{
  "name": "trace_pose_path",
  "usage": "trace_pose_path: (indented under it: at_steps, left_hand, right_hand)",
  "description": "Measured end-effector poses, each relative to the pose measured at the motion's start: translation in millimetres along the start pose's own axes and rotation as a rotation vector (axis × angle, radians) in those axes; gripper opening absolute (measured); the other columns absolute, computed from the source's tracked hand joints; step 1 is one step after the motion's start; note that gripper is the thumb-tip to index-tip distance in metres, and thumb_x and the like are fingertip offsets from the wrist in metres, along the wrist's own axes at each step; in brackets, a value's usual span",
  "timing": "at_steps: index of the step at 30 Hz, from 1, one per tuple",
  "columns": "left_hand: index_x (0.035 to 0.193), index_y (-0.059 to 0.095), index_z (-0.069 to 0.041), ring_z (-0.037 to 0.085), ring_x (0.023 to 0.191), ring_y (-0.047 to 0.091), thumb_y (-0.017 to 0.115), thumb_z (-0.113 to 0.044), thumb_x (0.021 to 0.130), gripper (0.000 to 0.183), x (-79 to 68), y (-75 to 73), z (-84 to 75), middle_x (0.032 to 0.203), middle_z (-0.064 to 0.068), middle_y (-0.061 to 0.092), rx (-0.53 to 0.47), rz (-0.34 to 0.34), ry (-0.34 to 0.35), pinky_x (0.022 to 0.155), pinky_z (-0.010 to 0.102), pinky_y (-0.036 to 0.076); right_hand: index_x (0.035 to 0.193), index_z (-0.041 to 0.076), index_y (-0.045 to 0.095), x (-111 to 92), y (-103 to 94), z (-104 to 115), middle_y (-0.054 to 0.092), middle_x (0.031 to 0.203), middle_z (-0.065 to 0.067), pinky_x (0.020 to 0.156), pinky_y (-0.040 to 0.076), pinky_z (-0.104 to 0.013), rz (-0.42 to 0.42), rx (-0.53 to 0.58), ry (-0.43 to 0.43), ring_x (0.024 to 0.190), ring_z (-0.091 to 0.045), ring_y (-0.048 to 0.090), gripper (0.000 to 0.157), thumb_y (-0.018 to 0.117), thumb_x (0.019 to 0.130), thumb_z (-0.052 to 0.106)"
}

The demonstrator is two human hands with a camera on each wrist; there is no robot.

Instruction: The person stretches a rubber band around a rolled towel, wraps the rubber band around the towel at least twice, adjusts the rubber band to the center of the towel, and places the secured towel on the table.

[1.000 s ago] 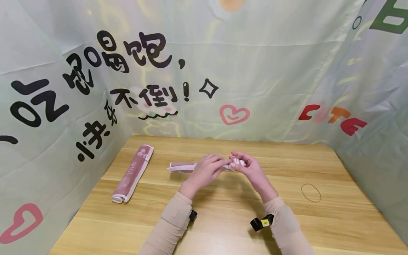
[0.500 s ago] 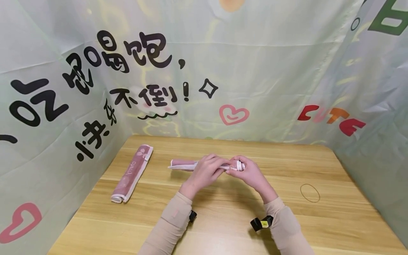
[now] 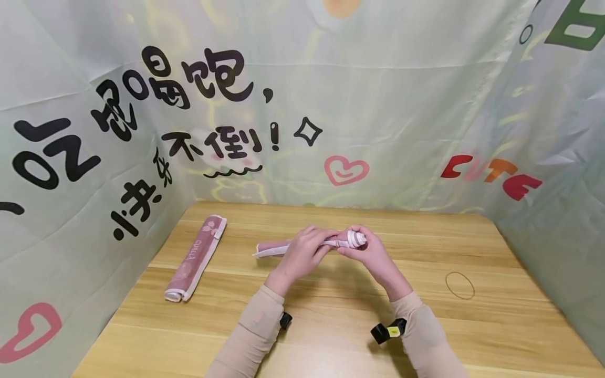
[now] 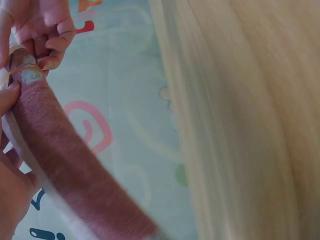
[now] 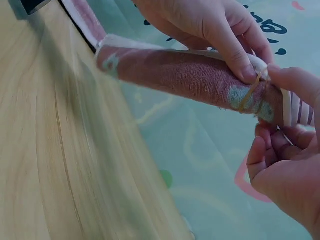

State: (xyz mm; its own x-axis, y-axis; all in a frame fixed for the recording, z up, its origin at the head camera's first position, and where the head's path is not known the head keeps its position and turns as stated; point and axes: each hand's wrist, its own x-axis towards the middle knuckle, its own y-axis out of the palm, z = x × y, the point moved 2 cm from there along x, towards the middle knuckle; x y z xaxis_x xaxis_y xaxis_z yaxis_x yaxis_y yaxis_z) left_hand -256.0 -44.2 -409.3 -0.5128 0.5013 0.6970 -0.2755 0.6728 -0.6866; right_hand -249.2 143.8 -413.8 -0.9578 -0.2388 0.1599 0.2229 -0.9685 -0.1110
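A rolled pink towel (image 3: 271, 247) with white edging is held over the table in both hands. My left hand (image 3: 306, 253) grips it around the middle, thumb pressed on the roll in the right wrist view. At the right end, my right hand (image 3: 373, 253) holds the roll between thumb and fingers, and the striped coiled end shows past them. A thin tan rubber band (image 5: 251, 95) circles the towel near that end, between the two hands. In the right wrist view my right index finger or thumb tip lies right at the band.
A second rolled pink towel (image 3: 196, 258) lies at the left of the wooden table (image 3: 331, 325). Another rubber band (image 3: 460, 285) rests flat on the right side. Printed cloth walls (image 3: 402, 115) stand behind the table and on both sides.
My right hand has shifted its fingers around the towel's end, and the rubber band now shows round the roll beside my left fingertips. The towel's left end has tilted down slightly and moved right.
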Motion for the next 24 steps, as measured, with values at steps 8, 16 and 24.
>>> trace_pose_path:
  at_steps: [8,16,24]
  left_hand:
    - [0.120,0.064,-0.011,0.015,0.096,0.063,0.062,-0.016,0.095,0.026,1.9,-7.9,-0.8,0.108,0.001,0.072,0.008,-0.019,-0.025,0.088,0.030,0.052]
    - [0.121,0.064,-0.011,0.017,0.101,0.057,0.065,-0.015,0.093,0.028,3.3,-23.8,1.7,0.110,0.003,0.072,-0.031,-0.091,-0.110,0.089,0.031,0.051]
    - [0.120,0.060,-0.005,0.019,0.093,0.056,0.065,-0.006,0.090,0.030,9.0,-34.1,-4.6,0.104,0.011,0.067,-0.288,-0.219,-0.221,0.075,0.028,0.054]
  right_hand:
    - [0.121,0.011,0.056,1,-1.8,-5,0.062,0.109,0.010,0.083,0.053,-0.020,0.044,0.109,-0.046,0.100,-0.006,0.059,0.036,0.068,0.088,0.002]
    - [0.116,0.006,0.056,3,-0.7,-10,0.059,0.104,0.000,0.083,0.051,-0.020,0.039,0.052,-0.042,0.100,-0.014,0.055,0.035,0.069,0.085,0.000]
    - [0.125,-0.006,0.053,5,6.1,-13,0.059,0.113,-0.011,0.090,0.049,-0.025,0.076,-0.058,-0.063,0.106,-0.020,0.055,0.046,0.070,0.084,0.002]
